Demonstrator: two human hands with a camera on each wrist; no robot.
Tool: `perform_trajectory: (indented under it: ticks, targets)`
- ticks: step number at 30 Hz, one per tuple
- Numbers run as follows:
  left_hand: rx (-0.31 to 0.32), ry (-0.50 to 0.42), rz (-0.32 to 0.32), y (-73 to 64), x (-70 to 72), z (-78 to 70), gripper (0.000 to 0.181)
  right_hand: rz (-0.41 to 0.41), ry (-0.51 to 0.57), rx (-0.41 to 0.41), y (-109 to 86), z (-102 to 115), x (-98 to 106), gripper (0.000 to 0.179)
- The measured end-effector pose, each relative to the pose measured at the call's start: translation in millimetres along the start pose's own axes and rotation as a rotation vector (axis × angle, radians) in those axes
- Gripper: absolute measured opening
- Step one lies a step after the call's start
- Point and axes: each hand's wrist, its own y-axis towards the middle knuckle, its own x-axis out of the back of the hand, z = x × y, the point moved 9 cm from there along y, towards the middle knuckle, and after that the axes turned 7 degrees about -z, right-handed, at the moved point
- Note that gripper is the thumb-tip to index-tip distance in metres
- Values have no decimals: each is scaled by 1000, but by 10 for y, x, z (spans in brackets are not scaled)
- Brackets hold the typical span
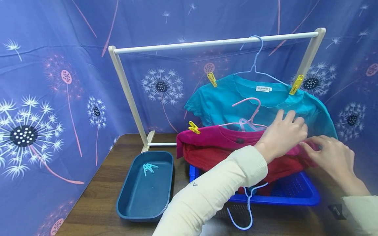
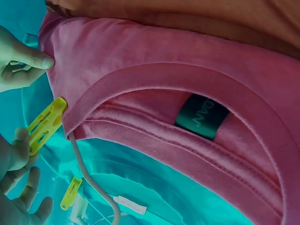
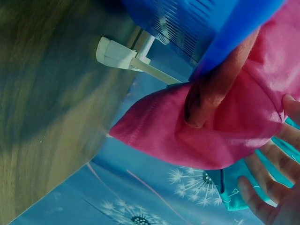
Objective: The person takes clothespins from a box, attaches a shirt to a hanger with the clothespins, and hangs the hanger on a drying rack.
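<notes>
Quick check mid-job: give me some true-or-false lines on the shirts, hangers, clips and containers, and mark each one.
1. The teal shirt hangs from the white bar on a blue hanger. True.
2. The pink hanger is hooked over the white bar. False: the pink hanger's hook is free, below the bar.
3. Two yellow clips sit on the teal shirt, one on each side of its neckline. True.
4. The tray holds yellow clips. False: the tray holds light blue clips.
5. The right hand pinches the magenta shirt. True.
6. In the head view, the basket stands left of the tray. False: the basket is right of it.
</notes>
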Motion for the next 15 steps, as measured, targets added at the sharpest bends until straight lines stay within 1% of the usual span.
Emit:
perform_trajectory:
  ticks: [2, 4, 9, 15]
  targets:
    - [-8, -1, 8, 8, -9, -15, 31, -10, 1, 15, -5, 14, 5, 34]
    - [-11, -3, 29, 16, -28, -21, 31, -13, 3, 20, -10, 18, 4, 33]
    - [-4, -16, 95, 4, -112, -18, 32, 10, 1, -1, -19, -9, -10, 36]
    - [13, -25, 98, -39, -131, -5, 31, 31, 3, -10, -2, -22, -24, 36]
